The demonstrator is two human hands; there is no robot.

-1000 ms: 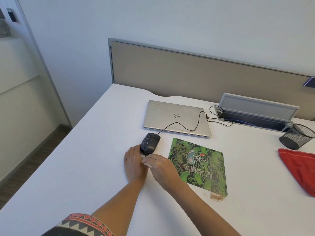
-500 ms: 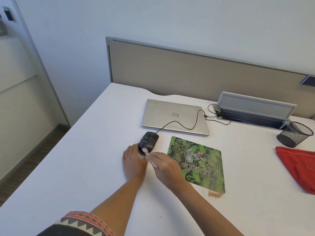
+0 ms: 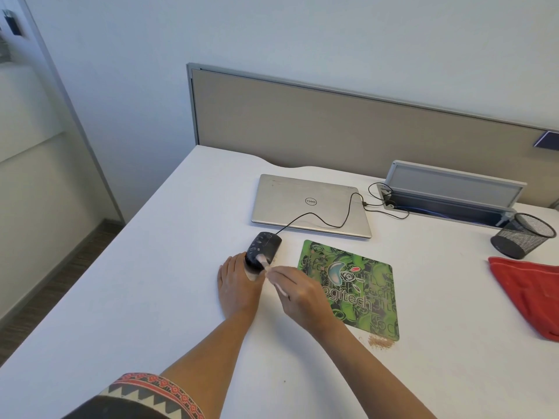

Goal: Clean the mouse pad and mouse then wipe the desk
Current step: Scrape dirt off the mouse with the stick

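A black wired mouse [image 3: 263, 247] sits on the white desk [image 3: 151, 297], left of the green Logitech mouse pad [image 3: 360, 282]. My left hand [image 3: 237, 287] lies flat on the desk with straight fingers, its thumb side against the rear of the mouse. My right hand [image 3: 299, 293] pinches a small pale brush [image 3: 272, 276], and the brush's tip touches the rear top of the mouse. A little pile of brown crumbs [image 3: 379, 342] lies at the pad's near right corner.
A closed silver laptop [image 3: 302, 204] lies behind the mouse with the cable across it. A red cloth [image 3: 532, 294] lies at the right edge. A black mesh cup [image 3: 523, 235] and an open cable tray [image 3: 447, 195] stand behind the cloth. A beige partition [image 3: 332, 128] closes the back.
My right hand has drawn back a little and the brush now shows, its tip on the mouse's rear. My left hand has stayed in place.
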